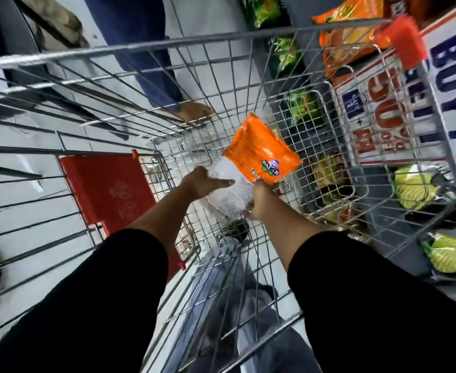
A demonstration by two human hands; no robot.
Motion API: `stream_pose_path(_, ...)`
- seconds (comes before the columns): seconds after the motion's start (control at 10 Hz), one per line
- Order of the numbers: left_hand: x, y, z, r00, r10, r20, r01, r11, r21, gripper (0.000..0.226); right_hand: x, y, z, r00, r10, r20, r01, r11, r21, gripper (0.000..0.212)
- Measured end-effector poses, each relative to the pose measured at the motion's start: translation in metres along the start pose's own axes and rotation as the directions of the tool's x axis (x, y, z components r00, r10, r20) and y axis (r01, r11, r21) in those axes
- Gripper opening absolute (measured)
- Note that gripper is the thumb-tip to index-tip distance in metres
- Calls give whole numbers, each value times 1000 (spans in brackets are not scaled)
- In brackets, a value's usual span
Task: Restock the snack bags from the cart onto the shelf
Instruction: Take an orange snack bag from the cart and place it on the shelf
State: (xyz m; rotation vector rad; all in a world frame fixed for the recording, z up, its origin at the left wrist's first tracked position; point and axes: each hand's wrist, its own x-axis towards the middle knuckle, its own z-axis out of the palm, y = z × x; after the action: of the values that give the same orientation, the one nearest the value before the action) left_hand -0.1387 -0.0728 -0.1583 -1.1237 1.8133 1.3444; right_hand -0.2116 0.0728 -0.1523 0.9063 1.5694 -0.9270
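Inside the cart (221, 76), both outstretched hands' fingers (251, 208) clasp 1 orange snack bag (259, 154).

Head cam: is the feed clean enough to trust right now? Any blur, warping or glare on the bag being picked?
Head view: strong wide-angle bending of the cart wires; motion smear at left and bottom edges; centre sharp, with the orange snack bag crisp, its logo visible; mild sheen on its foil; both the left hand and right hand clearly outlined.
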Motion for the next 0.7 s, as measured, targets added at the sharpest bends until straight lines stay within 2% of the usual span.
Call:
stream_pose_path(0.1,-11,3,1,993,-35,116,49,992,-119,61,-8,-2,-7,998,-37,-45,36,999,-30,31)
stream_pose_path(0.2,-26,3,4,937,-58,345,167,941,-295,72,-9,-6,-27,980,-191,-64,185,979,-88,25)
stream_pose_path(0.3,-64,18,0,943,-86,320,216,893,-395,61,-39,-17,-46,925,-349,-148,273,884,-381,55)
stream_pose_path(0.4,-124,50,3,964,-14,264,155,839,-521,29,-90,-26,-67,892,-443,-87,348,797,-494,58)
stream_pose_path(0.5,-179,90,14,971,142,193,-13,836,-549,17,-122,-23,-96,876,-481,-40,367,719,-590,61)
stream_pose_path(0.6,-225,125,21,972,233,-1,-215,894,-393,11,-167,-18,-133,874,-486,-1,412,742,-528,53)
stream_pose_path(0.7,-272,160,26,903,421,-85,-429,881,-201,42,-240,-10,-174,889,-434,146,451,885,-114,52)
